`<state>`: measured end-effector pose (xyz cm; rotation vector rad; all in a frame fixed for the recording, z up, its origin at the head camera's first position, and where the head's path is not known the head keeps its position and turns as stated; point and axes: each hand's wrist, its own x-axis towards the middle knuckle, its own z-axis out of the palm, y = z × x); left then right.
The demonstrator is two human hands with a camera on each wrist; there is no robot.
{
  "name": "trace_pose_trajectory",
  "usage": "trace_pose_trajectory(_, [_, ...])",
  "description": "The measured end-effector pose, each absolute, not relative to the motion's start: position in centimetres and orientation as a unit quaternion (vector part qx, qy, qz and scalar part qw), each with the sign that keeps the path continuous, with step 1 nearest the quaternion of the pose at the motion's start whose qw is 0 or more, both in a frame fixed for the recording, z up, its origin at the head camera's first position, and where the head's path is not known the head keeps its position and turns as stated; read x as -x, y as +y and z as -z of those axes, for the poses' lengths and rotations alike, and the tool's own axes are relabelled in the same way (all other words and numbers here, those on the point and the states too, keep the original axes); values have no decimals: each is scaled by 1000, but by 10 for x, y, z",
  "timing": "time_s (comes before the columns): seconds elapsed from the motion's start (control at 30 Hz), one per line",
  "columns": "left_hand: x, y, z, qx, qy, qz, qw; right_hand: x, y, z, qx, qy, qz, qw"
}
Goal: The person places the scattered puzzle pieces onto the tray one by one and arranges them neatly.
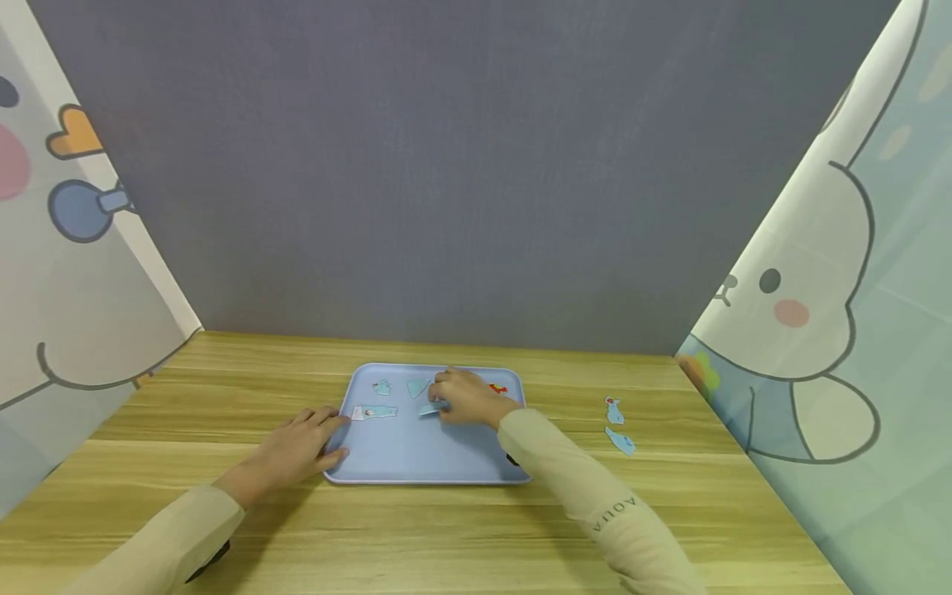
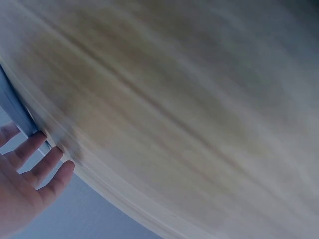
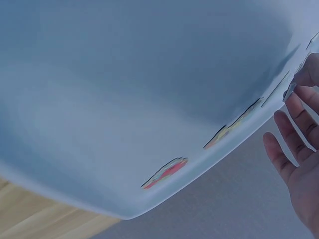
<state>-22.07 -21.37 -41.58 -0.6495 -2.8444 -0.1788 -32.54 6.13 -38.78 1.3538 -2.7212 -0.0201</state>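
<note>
My right hand (image 1: 466, 397) is over the shallow light-blue tray (image 1: 427, 454). Between its thumb and index finger it pinches a flat light-blue piece (image 1: 434, 407), seen as a thin edge (image 3: 289, 92) in the right wrist view. Inside the tray lie several irregular printed pieces: a small one (image 1: 383, 387), a triangular one (image 1: 416, 387), a long one (image 1: 375, 412), and a red and yellow one (image 1: 497, 388) partly behind the right hand. My left hand (image 1: 303, 446), fingers spread and relaxed, touches the tray's left rim and holds nothing.
Two more flat light-blue pieces, an upper one (image 1: 614, 411) and a lower one (image 1: 621, 441), lie on the wooden table (image 1: 416, 537) right of the tray. A grey panel (image 1: 446, 182) stands behind the table, and printed cloths hang at both sides.
</note>
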Motion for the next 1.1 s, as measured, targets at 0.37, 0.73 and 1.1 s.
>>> trace_pose_trajectory(0.37, [221, -214, 415, 222, -967, 59, 110, 326, 44, 390, -433, -901, 17, 28])
trace_pose_trajectory(0.73, [221, -214, 416, 224, -966, 58, 110, 326, 33, 394, -429, -903, 18, 11])
trace_pose_trajectory(1.1, [220, -213, 417, 223, -966, 56, 120, 327, 29, 396, -424, -905, 30, 24])
